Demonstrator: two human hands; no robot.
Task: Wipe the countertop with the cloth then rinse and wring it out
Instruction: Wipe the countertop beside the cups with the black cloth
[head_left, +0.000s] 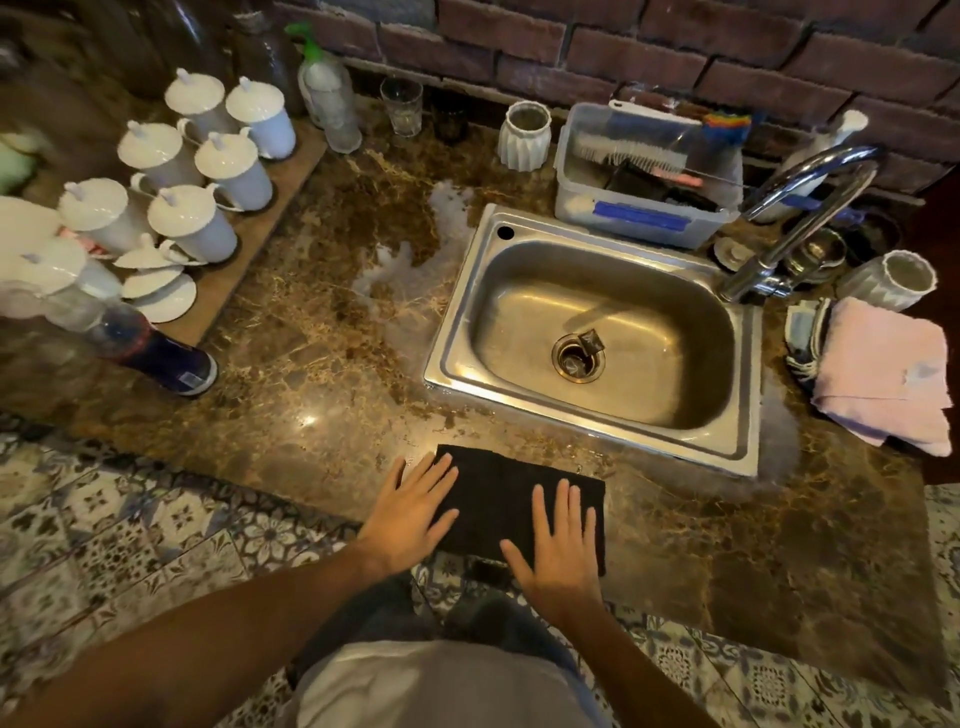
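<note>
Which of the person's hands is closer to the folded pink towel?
Right. The right hand lies on the black cloth, nearer the pink towel; the left hand is farther away.

You had just one view, from the camera on your head. It looked steeply down and forward over the countertop at close range, with the sink ahead to the right and the brick wall along the top. Its wide lens bent the edges, and the tiled floor showed below.
</note>
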